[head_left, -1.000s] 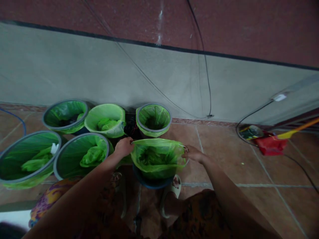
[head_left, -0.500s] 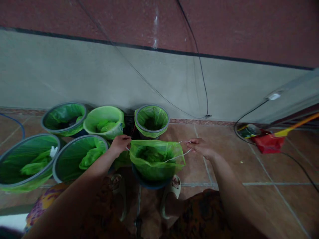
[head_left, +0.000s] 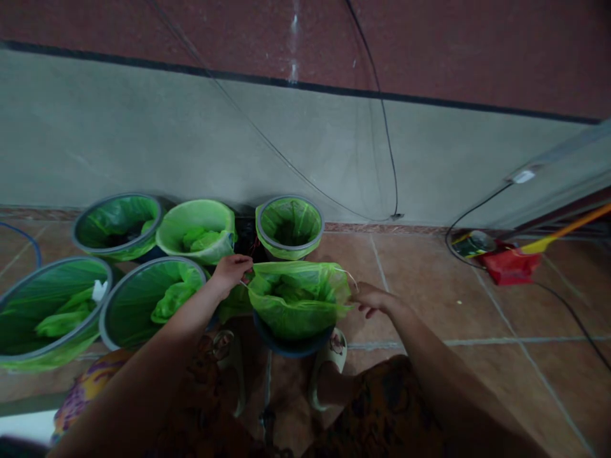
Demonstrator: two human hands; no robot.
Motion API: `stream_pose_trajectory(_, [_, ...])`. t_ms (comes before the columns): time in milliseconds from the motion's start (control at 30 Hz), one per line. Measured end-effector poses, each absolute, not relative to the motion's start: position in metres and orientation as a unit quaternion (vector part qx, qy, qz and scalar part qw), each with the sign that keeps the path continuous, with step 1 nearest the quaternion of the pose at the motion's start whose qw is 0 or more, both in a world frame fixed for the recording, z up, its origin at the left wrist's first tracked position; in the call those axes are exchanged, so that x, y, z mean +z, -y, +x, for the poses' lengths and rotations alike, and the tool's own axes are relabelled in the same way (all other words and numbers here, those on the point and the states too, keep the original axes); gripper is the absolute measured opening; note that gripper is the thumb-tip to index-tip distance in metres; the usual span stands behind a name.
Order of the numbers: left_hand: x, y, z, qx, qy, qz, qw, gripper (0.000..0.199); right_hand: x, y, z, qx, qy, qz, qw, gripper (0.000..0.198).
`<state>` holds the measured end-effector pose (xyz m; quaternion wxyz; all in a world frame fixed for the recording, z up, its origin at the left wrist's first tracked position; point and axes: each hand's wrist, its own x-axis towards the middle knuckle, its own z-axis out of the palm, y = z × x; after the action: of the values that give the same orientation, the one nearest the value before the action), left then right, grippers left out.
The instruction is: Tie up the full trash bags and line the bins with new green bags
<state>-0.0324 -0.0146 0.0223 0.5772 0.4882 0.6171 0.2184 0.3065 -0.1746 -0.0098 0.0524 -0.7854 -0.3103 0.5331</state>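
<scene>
A translucent green trash bag (head_left: 298, 318) with a white drawstring hangs down into a dark bin (head_left: 291, 346) between my feet, its mouth spread wide. My left hand (head_left: 233, 270) pinches the left corner of the bag's rim, where a bit of the string shows. At the right edge, the fingertips of my right hand (head_left: 372, 299) meet the rim close to a slack loop of drawstring; thumb and forefinger look closed there, slightly blurred, while the other fingers curl downward. Crumpled green plastic lies inside the bag.
Several bins lined with green bags stand to the left, among them a pale green bin (head_left: 195, 232) and a grey-rimmed bin (head_left: 153, 302). Another lined bin (head_left: 290, 229) is by the wall. On the right lie a red dustpan (head_left: 510, 264), a can (head_left: 475, 243) and a black cable.
My right hand has moved inward and slightly down to the bag's right edge, and the drawstring it held taut has gone slack. My left hand keeps its corner.
</scene>
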Motion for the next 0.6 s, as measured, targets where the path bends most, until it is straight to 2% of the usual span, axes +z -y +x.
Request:
stream_pose_trajectory(67, [0.021, 0.014, -0.031, 0.219, -0.612, 0.488, 0.582, 0.025, -0.021, 0.179, 0.305, 0.568, 0.276, -0.772, 0.071, 0.050])
stream_pose_trajectory(200, [0.022, 0.016, -0.028, 0.225, -0.598, 0.488, 0.595, 0.025, -0.037, 0.181, 0.299, 0.631, 0.254, -0.720, 0.139, 0.029])
stream_pose_trajectory(367, [0.020, 0.019, -0.027, 0.212, -0.581, 0.512, 0.596, 0.025, -0.037, 0.176, 0.291, 0.636, 0.272, -0.683, 0.234, 0.024])
stream_pose_trajectory(467, [0.017, 0.019, -0.028, 0.201, -0.579, 0.526, 0.589, 0.027, -0.037, 0.175, 0.290, 0.619, 0.249, -0.704, 0.242, 0.016])
stream_pose_trajectory(600, [0.015, 0.019, -0.028, 0.197, -0.579, 0.540, 0.578, 0.026, -0.039, 0.176, 0.293, 0.549, 0.263, -0.767, 0.201, 0.013])
